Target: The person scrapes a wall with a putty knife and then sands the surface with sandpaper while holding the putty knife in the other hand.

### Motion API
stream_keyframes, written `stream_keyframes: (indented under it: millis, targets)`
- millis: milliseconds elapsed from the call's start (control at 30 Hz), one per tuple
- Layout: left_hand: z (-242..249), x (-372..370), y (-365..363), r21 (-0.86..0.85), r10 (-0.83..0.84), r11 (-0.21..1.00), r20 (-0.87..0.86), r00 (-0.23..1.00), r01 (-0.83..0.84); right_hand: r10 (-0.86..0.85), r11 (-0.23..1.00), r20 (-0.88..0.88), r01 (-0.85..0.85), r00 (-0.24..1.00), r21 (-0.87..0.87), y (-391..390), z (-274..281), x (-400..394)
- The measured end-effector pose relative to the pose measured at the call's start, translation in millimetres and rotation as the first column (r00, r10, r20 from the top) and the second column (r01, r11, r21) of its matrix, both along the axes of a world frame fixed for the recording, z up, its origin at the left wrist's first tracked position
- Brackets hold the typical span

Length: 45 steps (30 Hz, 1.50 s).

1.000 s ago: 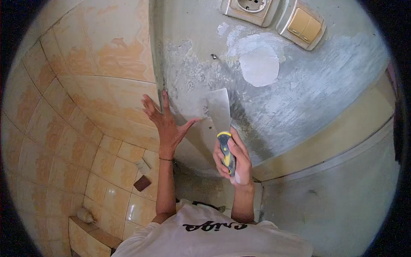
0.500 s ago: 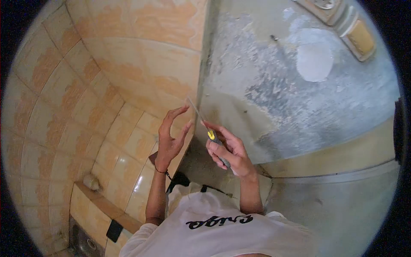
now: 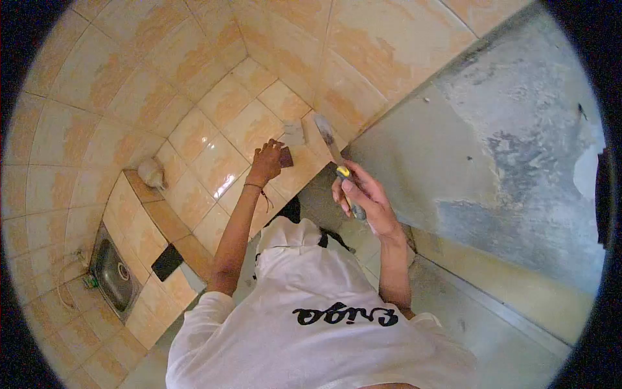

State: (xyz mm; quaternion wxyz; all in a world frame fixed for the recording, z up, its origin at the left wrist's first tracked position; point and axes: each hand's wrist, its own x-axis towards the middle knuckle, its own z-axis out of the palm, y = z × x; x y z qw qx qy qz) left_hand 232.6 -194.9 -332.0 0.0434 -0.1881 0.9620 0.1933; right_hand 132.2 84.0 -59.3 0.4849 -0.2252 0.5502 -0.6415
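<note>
My right hand (image 3: 366, 198) is wrapped round the grey and yellow handle of a putty knife (image 3: 330, 141). Its flat metal blade points up and away, with dark marks on it. My left hand (image 3: 265, 163) reaches low over the tiled counter (image 3: 227, 159), fingers bent and apart. Right beside its thumb side lies a small dark brown square piece (image 3: 286, 157), partly overlapped by the hand. Just beyond the fingertips is a small pale grey flat piece (image 3: 293, 133).
A metal sink (image 3: 116, 271) is set in the counter at the left. A black phone-like slab (image 3: 167, 262) lies on the ledge, and a pale rounded object (image 3: 151, 174) sits farther along it. At the right rises a grey wall (image 3: 466, 142) with rough, patched plaster.
My view has turned left and down toward the counter. My left hand has gone from raised beside the blade to low over the counter. The putty knife stays in my right hand.
</note>
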Motion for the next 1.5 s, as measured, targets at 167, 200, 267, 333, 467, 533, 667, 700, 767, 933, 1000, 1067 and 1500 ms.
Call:
stream_keyframes:
  millis: [167, 200, 267, 333, 467, 533, 667, 700, 767, 933, 1000, 1067, 1500]
  targets:
    - [-36, 16, 17, -0.132, -0.017, 0.991, 0.103, 0.995, 0.03, 0.069, 0.996, 0.002, -0.069, 0.998, 0.051, -2, -19, 4]
    - [-39, 17, 19, -0.142, -0.015, 0.989, 0.07, 0.997, 0.025, 0.068, 0.994, -0.002, -0.067, 0.998, 0.081, -2, -21, 5]
    - [-46, 17, 23, -0.156, -0.012, 0.988, 0.053, 0.999, 0.02, 0.067, 0.99, 0.001, -0.067, 0.998, 0.124, -3, -26, 6]
    - [-63, 14, 24, -0.172, -0.015, 0.985, 0.036, 0.999, 0.021, 0.072, 0.995, -0.003, -0.072, 0.997, 0.069, -5, -33, 3]
    - [-92, 11, 21, -0.216, 0.019, 0.976, -0.059, 0.998, -0.031, 0.056, 0.992, 0.032, -0.06, 0.998, 0.113, -9, -29, 1]
    - [-91, 12, 22, -0.236, 0.023, 0.971, -0.06, 0.998, -0.036, 0.041, 0.988, 0.024, -0.044, 0.999, 0.145, -9, -30, -1]
    - [-95, 15, 14, -0.257, 0.024, 0.966, -0.061, 0.998, -0.039, 0.019, 0.993, 0.039, -0.024, 0.999, 0.117, -10, -35, -6]
    - [-97, 16, 13, -0.242, 0.029, 0.969, -0.104, 0.994, -0.054, 0.03, 0.985, -0.013, -0.028, 0.999, 0.172, -10, -35, -7]
    - [-62, 15, 11, -0.084, 0.147, 0.984, -0.092, 0.985, -0.155, 0.05, 0.974, -0.065, -0.034, 0.997, 0.226, -11, -39, -8]
    - [41, 12, 20, 0.415, 0.454, 0.849, -0.255, 0.854, -0.327, -0.107, 0.986, -0.167, 0.126, 0.98, 0.11, -18, -43, -4]
    - [87, 9, 27, 0.582, 0.494, 0.78, -0.345, 0.798, -0.231, -0.107, 0.988, -0.162, 0.124, 0.981, 0.096, -16, -48, -7]
    - [147, 7, 39, 0.619, 0.503, 0.757, -0.348, 0.791, -0.209, -0.11, 0.989, -0.156, 0.123, 0.982, 0.08, -16, -47, -9]
    - [300, -60, 142, 0.587, 0.287, 0.755, -0.697, 0.657, 0.293, -0.427, 0.889, 0.005, 0.421, 0.904, -0.181, 30, -7, -16]
